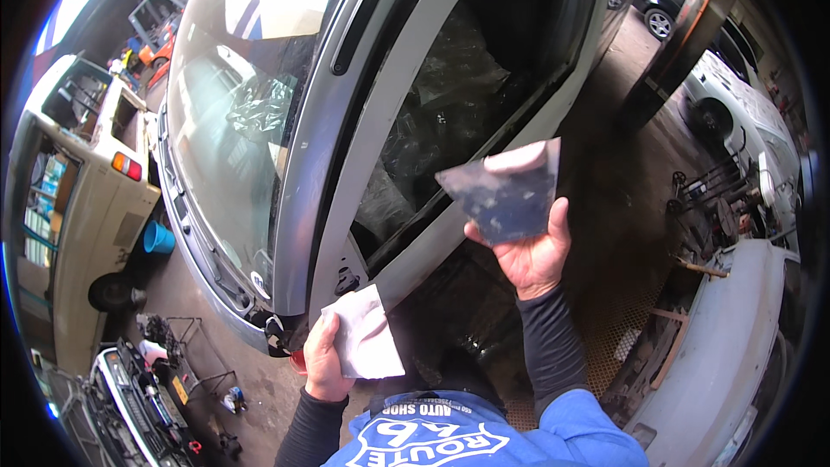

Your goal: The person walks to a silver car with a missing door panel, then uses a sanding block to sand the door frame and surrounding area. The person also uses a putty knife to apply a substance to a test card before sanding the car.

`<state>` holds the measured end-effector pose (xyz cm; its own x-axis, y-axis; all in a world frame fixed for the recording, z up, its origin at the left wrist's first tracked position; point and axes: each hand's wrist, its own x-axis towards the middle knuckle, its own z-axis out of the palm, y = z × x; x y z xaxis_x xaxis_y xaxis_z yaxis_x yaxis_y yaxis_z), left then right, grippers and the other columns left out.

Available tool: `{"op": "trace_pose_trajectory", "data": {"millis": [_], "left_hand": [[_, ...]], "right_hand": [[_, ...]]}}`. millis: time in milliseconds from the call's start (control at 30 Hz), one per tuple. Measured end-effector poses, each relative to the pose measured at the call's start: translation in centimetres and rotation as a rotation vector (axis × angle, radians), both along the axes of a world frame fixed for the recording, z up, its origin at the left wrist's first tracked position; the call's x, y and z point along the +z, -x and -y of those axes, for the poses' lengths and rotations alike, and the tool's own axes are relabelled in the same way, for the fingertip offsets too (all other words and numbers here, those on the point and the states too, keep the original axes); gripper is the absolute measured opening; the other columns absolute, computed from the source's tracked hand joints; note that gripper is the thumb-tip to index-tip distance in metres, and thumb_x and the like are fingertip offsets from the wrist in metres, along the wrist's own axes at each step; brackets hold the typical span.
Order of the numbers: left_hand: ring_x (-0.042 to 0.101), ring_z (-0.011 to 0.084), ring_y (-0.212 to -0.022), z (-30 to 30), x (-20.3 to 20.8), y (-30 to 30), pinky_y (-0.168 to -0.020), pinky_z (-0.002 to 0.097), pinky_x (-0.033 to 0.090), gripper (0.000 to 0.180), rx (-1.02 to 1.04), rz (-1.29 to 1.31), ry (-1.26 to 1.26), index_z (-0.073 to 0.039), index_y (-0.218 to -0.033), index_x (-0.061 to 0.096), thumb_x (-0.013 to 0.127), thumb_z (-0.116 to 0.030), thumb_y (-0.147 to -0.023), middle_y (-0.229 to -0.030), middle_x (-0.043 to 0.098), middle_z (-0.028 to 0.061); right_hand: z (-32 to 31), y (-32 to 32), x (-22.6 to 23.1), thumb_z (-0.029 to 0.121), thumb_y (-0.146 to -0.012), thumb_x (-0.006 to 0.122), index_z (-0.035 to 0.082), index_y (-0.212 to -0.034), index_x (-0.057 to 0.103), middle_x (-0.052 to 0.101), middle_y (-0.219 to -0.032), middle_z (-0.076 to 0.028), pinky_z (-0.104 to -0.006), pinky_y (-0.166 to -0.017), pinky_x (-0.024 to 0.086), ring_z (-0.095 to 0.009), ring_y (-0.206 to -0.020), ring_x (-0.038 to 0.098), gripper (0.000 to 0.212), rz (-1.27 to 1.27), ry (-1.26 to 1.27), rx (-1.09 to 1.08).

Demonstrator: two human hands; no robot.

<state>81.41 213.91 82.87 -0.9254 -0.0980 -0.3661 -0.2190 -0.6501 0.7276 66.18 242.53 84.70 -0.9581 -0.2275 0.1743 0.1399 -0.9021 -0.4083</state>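
My left hand (324, 361) grips a pale, slightly creased sheet (365, 333), thumb along its edge; I cannot tell whether it is paper or sandpaper. Held up higher in my right hand (533, 261) is a flat, dark, glossy four-sided plate (506, 199), with pale smudges and a pinkish patch near its top edge. Thumb and fingers pinch the plate at its lower edge. Both things are apart, in front of a grey vehicle's door frame (367, 156). Its side window (450, 95) shows crumpled clear plastic behind the glass.
The vehicle's windshield (251, 121) rises at left centre. A beige van (99, 207) and a blue bucket (158, 238) stand at left, car parts (143, 398) below them. Right are a post (679, 43), a grey body panel (726, 337) and a white car (735, 91).
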Motion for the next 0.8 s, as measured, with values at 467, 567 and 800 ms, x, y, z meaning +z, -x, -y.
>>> {"op": "trace_pose_trajectory", "data": {"millis": [467, 567, 800], "left_hand": [[0.066, 0.0300, -0.111, -3.4, -3.2, 0.3, -0.097, 0.0429, 0.054, 0.050, 0.121, 0.020, -0.140, 0.003, -0.136, 0.053, 0.059, -0.029, -0.099, -0.126, 0.065, 0.0178], [0.068, 0.0304, -0.108, -4.1, -3.8, 0.4, -0.095, 0.0429, 0.055, 0.050, 0.114, 0.028, -0.169, 0.001, -0.137, 0.053, 0.060, -0.030, -0.098, -0.125, 0.066, 0.0170], [0.068, 0.0304, -0.108, -5.2, -4.1, 0.4, -0.095, 0.0434, 0.055, 0.051, 0.132, 0.069, -0.157, 0.001, -0.138, 0.052, 0.059, -0.030, -0.098, -0.126, 0.066, 0.0171]], "right_hand": [[0.9, 16.0, 7.7, 0.035, -0.087, 0.074, 0.025, -0.135, 0.066, 0.050, -0.147, -0.007, -0.0487, -0.108, 0.032, -0.032, -0.135, 0.041, 0.050, -1.595, -1.513, -1.031], [1.1, 17.4, 8.2, 0.035, -0.087, 0.074, 0.027, -0.135, 0.066, 0.051, -0.147, -0.006, -0.0484, -0.107, 0.033, -0.031, -0.135, 0.041, 0.050, -1.640, -1.499, -1.014], [1.1, 18.0, 7.8, 0.035, -0.087, 0.074, 0.028, -0.136, 0.065, 0.052, -0.147, -0.005, -0.0481, -0.109, 0.032, -0.031, -0.135, 0.043, 0.051, -1.660, -1.417, -1.000]]}}
